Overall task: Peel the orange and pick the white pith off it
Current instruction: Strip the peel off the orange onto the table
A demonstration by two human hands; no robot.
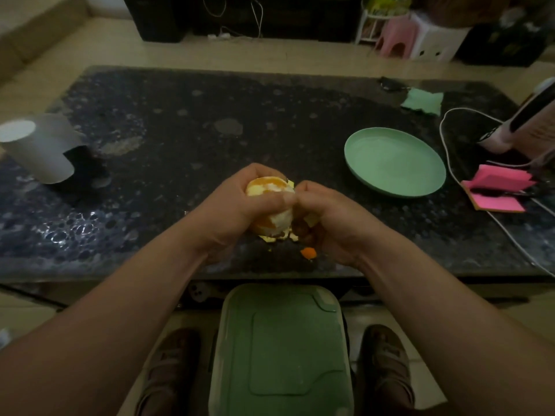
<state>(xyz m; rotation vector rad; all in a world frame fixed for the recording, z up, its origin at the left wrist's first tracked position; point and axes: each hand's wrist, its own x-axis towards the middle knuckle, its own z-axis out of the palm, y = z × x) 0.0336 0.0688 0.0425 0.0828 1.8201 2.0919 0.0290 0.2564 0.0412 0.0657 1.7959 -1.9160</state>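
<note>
A partly peeled orange (270,190) with bare flesh and white pith showing is held just above the dark speckled table (180,139). My left hand (237,205) grips it from the left, thumb across its front. My right hand (327,217) curls against the orange's right side and pinches a flap of peel (310,219). Loose peel hangs under the fruit (277,237). A small orange scrap of peel (308,253) lies on the table near the front edge.
A green plate (420,181) sits to the right. Pink sticky notes (498,187), a white cable (450,163) and a green cloth (423,101) lie further right. A grey paper roll (39,145) stands at left. A green-lidded bin (282,349) is between my feet.
</note>
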